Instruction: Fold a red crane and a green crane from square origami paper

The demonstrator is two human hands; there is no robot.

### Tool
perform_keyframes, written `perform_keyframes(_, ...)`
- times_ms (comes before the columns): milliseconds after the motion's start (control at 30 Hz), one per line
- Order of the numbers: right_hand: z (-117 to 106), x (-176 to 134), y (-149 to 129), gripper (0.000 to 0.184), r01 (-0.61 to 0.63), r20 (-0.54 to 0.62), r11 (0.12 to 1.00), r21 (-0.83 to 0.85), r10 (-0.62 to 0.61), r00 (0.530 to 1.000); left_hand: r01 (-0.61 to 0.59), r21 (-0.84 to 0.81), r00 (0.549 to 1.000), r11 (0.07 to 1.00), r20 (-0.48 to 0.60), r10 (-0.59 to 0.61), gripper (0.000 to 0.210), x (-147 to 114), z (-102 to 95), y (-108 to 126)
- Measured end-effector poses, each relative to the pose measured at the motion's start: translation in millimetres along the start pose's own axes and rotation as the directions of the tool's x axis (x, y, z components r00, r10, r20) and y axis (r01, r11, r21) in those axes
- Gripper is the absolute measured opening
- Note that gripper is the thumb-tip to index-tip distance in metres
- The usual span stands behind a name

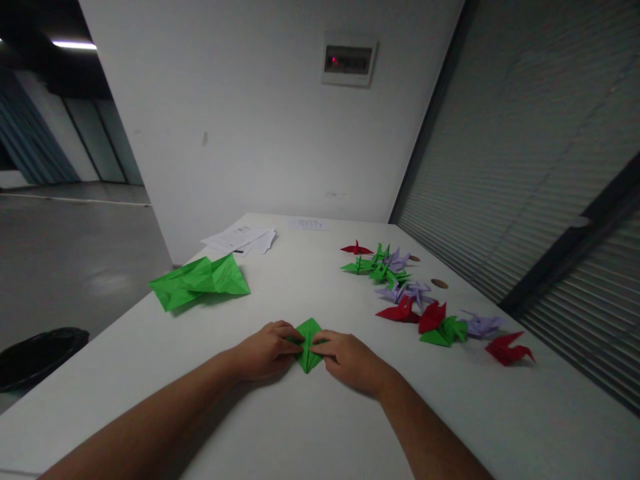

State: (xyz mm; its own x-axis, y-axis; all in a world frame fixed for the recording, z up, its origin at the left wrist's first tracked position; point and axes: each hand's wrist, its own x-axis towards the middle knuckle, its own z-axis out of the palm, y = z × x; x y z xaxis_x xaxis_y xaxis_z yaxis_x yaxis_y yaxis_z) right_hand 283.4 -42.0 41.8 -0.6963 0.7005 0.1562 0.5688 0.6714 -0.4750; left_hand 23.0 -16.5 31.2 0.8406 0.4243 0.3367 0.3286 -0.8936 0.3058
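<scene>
A small diamond of folded green origami paper [309, 361] lies on the white table before me, with a crease down its middle. From the left, my left hand [269, 351] holds the diamond's left corner, thumb and fingertips closed on it. My right hand [347, 358] has its fingers closed at the opposite corner, fingertips near the centre crease. Both side corners are partly covered by my fingers, while the top and bottom points show.
Creased green paper sheets [203, 281] lie at the left, with printed papers [240, 237] behind them. Folded cranes in green, purple and red [509, 349] line the right side. Cable holes [439, 283] pierce the tabletop near the blinds [530, 167]. A black-lined bin [43, 357] stands left of the table.
</scene>
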Motion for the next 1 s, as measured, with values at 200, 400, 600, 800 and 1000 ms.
perform_keyframes(200,-3.1,2.0,1.1,0.049,0.025,-0.008,0.997,0.076,-0.024,1.0,-0.069,0.003,0.997,0.998,0.026,0.068,0.024,-0.8,-0.1,2.2)
perform_keyframes(400,0.7,0.7,5.9,0.052,0.018,-0.023,0.997,0.079,-0.016,1.0,-0.1,-0.021,0.99,0.995,0.094,0.102,0.025,-6.7,-5.7,1.1)
perform_keyframes(600,1.0,-1.5,8.0,0.051,-0.013,0.023,0.999,0.041,0.012,1.0,-0.125,-0.047,0.984,0.991,0.118,0.13,0.027,-8.5,-3.7,-2.9)
perform_keyframes(800,-0.6,-1.9,8.3,0.052,-0.081,0.016,0.997,-0.002,0.081,0.997,-0.118,-0.048,0.986,0.992,0.115,0.122,0.028,-7.2,0.4,-5.5)
perform_keyframes(1000,-3.3,-2.3,10.2,0.053,-0.156,-0.033,0.988,-0.013,0.155,0.987,-0.097,-0.024,0.987,0.995,0.124,0.099,0.03,-6.0,-2.3,-2.7)
